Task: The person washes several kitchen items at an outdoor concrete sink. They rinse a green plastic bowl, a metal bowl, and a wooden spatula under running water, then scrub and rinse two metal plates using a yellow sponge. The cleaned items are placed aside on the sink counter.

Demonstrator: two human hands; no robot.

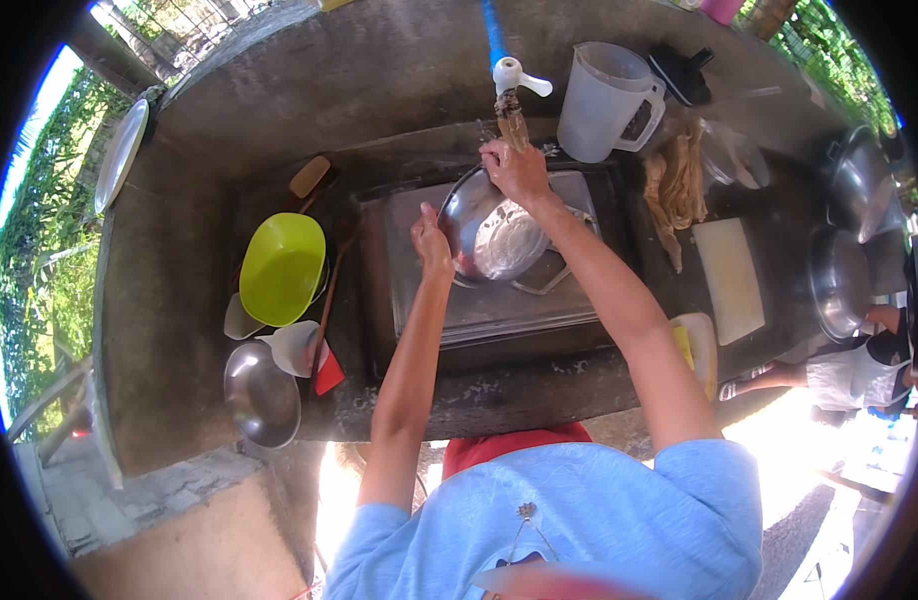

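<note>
A shiny metal bowl [465, 217] is tilted over the sink, with whitish, foamy-looking liquid [508, 238] inside. My left hand [434, 244] holds the bowl by its left side, thumb raised near the rim. At the far rim is my right hand [520, 174], wet, with fingers curled just below the cloth-wrapped spout [512, 129] of the tap [508, 73]. Whether those fingers grip the rim is unclear. Beneath the bowl lies a rectangular metal tray [459, 319], and part of a handled utensil [545, 283] shows beside the bowl.
Left of the sink are a lime-green basin [283, 268], a white dipper [292, 349], a metal bowl [262, 394] and a wooden stick [331, 292]. A plastic pitcher [601, 105], crumpled brown cloth [680, 184] and cutting board [729, 277] stand right. Another person [853, 375] is at far right.
</note>
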